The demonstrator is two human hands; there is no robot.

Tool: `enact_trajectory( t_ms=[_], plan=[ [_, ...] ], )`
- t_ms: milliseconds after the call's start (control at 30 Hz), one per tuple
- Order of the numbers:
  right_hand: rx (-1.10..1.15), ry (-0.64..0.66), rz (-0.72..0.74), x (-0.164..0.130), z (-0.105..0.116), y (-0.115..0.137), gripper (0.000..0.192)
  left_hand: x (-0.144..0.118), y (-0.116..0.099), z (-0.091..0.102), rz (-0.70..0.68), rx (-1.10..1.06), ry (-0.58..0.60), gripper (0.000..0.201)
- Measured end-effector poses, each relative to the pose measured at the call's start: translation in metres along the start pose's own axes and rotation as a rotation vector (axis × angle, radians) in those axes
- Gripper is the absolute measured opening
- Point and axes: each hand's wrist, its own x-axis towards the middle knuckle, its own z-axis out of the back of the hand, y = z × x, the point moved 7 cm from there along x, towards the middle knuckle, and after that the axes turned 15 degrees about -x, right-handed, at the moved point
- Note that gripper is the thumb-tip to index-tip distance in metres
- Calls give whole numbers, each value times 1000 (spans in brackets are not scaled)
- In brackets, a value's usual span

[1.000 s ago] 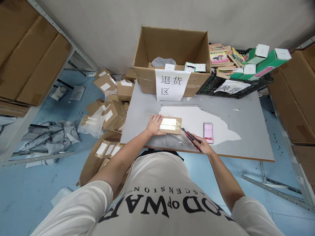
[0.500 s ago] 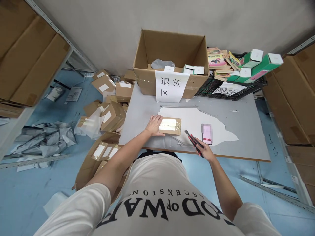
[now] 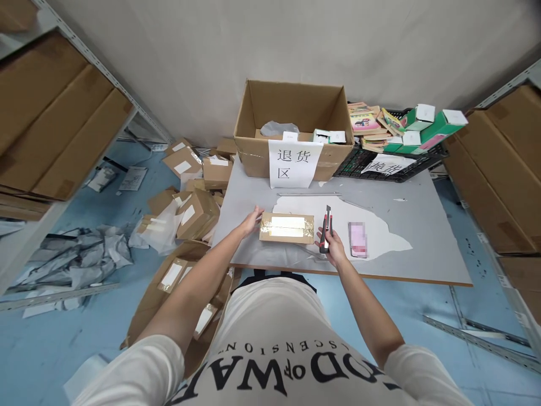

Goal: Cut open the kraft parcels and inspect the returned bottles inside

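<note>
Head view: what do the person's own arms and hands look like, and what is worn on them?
Both arms are bare from short white sleeves down. The left hand and right hand wear no gloves, and no watch, ring or wristband is visible. The white T-shirt carries large black lettering across the chest.

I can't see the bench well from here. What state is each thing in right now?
Parcel: taped shut, flat on the table.
Left hand: on the parcel's left end.
Right hand: gripping the knife.
Knife: upright beside the parcel's right end; blade too small to tell.
Carton: open.
Phone: lying flat.
</note>
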Motion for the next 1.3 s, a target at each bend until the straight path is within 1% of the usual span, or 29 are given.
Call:
enact_trajectory(
  t_ms=[67,100,167,233,367,433,500,567,667,767,867,967,1067,1133,1200,1300],
  plan=[
    [19,43,-78,-2,-11,0,33,-2,7,-5,121,-228,95,84],
    [18,61,-102,-3,-16,1,31,-3,8,-7,159,-326,119,85],
    [13,97,-131,-5,-23,1,28,-6,11,-10,209,-467,129,84],
    [15,127,-140,-7,-28,1,27,-7,12,-11,241,-541,129,83],
    [21,151,-125,-5,-30,5,27,-7,10,-11,265,-609,122,83],
    [12,153,-110,1,-29,12,25,-9,6,-9,259,-645,108,83],
    [-21,162,-87,12,-27,25,23,-12,3,-9,239,-710,93,83],
    [-87,182,-67,29,-26,43,21,-18,3,-9,207,-797,60,81],
    [-229,252,-69,58,-31,70,21,-31,10,-17,162,-938,-25,75],
    [-359,362,-81,86,-46,93,18,-48,22,-33,134,-1081,-131,69],
    [-472,462,-91,109,-67,109,15,-64,32,-54,118,-1222,-251,66],
    [-600,503,-106,126,-85,118,14,-78,38,-74,125,-1326,-314,68],
    [-718,503,-126,141,-99,118,18,-88,44,-92,178,-1367,-311,72],
    [-778,492,-114,148,-105,116,20,-90,47,-98,198,-1352,-296,72],
    [-808,480,-83,154,-109,112,21,-90,49,-98,203,-1297,-287,70],
    [-782,474,-16,158,-113,108,23,-85,51,-91,230,-1127,-286,64]
  ],
)
